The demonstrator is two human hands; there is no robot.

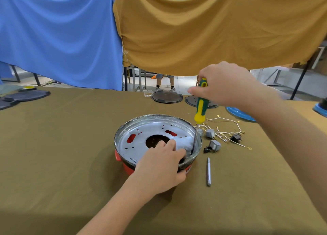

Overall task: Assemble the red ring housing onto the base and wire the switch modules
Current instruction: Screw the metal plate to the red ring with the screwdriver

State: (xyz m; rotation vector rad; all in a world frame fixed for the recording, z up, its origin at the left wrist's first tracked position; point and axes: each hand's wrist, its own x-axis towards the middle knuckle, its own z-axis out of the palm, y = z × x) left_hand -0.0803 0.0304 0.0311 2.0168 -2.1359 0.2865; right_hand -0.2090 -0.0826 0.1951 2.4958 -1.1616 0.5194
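A round silver metal base [155, 128] sits in the red ring housing [126, 169] at the middle of the table. My left hand [161, 165] grips its near rim, fingers curled over the edge. My right hand [223, 86] holds a green and yellow screwdriver [200, 107] upright by the handle top. Its tip stands inside the base at the near right rim. Grey switch modules [215, 145] with white wires [228, 126] lie just right of the base.
A grey metal rod [208, 172] lies on the olive cloth right of the housing. Two dark round discs [166, 97] and a blue plate [239, 113] sit at the far edge. Dark parts rest at far left. Blue and mustard cloths hang behind.
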